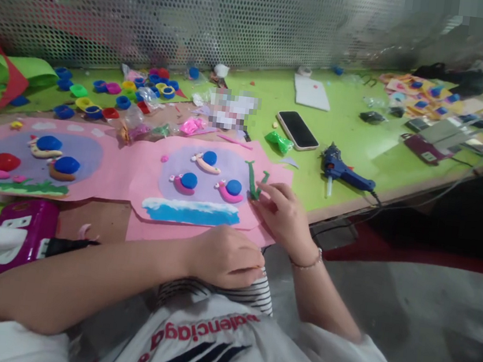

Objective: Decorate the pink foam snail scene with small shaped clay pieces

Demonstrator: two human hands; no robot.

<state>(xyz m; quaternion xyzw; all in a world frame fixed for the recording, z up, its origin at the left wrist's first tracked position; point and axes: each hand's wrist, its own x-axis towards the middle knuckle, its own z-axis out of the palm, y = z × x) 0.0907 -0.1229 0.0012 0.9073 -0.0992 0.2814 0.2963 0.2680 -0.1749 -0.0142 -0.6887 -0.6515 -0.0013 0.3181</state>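
My right hand point(286, 220) is at the right edge of a pink paper sheet point(124, 162), its thumb and fingertips closed on a green clay stem point(252, 177) lying there. My left hand point(226, 258) is closed over my lap, below the sheet; a small orange bit shows at its fingertips, too small to name. Beside the right hand, clay snails with blue domed shells, such as the pink snail point(228, 191), sit on a lilac oval. Under them runs a blue and white clay strip point(192, 213). More snails are on the sheet's left half, one with a red shell point(4, 162).
A blue glue gun point(342, 170) and a phone point(298, 130) lie right of the sheet. Several coloured caps point(123, 102) and clay packets point(279, 142) stand behind it. A purple power strip point(37, 233) is at lower left. A perforated metal panel point(177, 17) borders the back.
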